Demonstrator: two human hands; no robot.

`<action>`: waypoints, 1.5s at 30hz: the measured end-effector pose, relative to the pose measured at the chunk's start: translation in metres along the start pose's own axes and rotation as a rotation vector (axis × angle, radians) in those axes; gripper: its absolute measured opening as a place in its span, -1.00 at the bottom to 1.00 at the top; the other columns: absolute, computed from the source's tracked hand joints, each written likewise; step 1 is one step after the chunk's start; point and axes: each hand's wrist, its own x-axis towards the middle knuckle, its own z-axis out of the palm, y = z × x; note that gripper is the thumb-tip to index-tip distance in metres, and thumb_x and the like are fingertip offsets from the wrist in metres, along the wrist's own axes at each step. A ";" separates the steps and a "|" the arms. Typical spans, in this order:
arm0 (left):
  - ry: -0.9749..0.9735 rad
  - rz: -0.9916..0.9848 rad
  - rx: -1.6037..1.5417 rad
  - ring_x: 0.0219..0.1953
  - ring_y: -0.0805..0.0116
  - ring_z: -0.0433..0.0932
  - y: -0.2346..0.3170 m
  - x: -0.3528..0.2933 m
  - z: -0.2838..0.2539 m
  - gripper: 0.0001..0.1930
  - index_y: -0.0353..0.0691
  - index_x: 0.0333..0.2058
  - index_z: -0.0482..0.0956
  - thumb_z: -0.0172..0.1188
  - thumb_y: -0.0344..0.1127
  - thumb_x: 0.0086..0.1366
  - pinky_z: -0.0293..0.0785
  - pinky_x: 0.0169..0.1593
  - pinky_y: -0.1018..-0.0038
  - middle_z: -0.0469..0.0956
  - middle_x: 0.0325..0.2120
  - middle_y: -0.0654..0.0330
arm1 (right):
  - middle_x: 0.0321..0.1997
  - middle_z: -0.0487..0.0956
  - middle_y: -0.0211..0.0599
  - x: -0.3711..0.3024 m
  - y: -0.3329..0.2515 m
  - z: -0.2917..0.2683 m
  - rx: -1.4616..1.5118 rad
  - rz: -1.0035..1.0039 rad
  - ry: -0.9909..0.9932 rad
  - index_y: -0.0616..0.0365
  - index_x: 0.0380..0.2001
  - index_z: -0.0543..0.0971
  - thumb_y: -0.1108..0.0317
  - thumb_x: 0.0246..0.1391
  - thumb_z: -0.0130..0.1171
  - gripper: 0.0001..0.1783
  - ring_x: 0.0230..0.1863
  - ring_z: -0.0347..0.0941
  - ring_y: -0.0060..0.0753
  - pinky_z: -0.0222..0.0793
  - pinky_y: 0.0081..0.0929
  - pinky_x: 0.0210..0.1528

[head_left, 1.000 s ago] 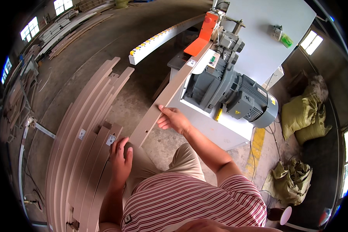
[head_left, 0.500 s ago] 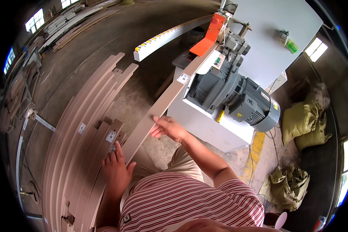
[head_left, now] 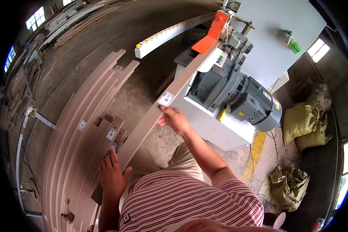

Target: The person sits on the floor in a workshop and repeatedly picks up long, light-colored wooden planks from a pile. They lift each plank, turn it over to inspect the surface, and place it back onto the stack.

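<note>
- Board (head_left: 144, 130) is lying diagonally between the person's 2 hands, its long axis running from lower left to upper right, toward the orange guard (head_left: 205, 44).
- The right hand (head_left: 176, 120) is pinching the board's right edge, thumb resting on the upper face just below a white label (head_left: 166, 99), fingers curling beneath; how firmly, I can't tell.
- From those fingers, the board is lying to the left.
- The left hand (head_left: 114, 170) is sitting nearer the board's near end, thumb and forefinger standing apart there; whether they're gripping, I can't tell.
- Stacked boards (head_left: 89, 154) are lying beside the left hand; a grey motor (head_left: 255, 102) is standing to the right.
</note>
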 end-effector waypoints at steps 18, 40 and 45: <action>0.046 0.015 -0.025 -0.03 -0.09 0.44 -0.004 -0.001 0.003 0.00 -0.39 0.37 -0.07 0.32 -0.03 0.14 0.37 0.04 0.12 0.39 -0.02 -0.17 | -0.34 0.63 -0.22 0.008 -0.003 -0.010 0.035 0.003 0.023 0.26 -0.15 0.53 0.12 0.31 0.06 -0.64 -0.40 0.57 -0.41 0.52 -0.55 -0.32; 0.068 0.017 -0.051 -0.02 -0.06 0.47 -0.003 0.001 0.002 -0.04 -0.40 0.34 0.00 0.39 -0.17 0.10 0.40 0.04 0.16 0.42 -0.02 -0.15 | -0.35 0.64 -0.23 0.006 -0.002 -0.007 0.034 0.006 0.006 0.21 -0.18 0.53 0.11 0.29 0.07 -0.66 -0.41 0.59 -0.45 0.55 -0.57 -0.33; 0.066 0.022 -0.047 -0.05 -0.04 0.47 -0.003 0.002 0.001 -0.04 -0.39 0.34 0.00 0.38 -0.16 0.11 0.40 0.01 0.17 0.43 -0.07 -0.12 | -0.32 0.63 -0.20 0.007 -0.002 -0.008 0.032 0.019 0.009 0.25 -0.14 0.53 0.13 0.32 0.02 -0.64 -0.37 0.58 -0.38 0.51 -0.51 -0.30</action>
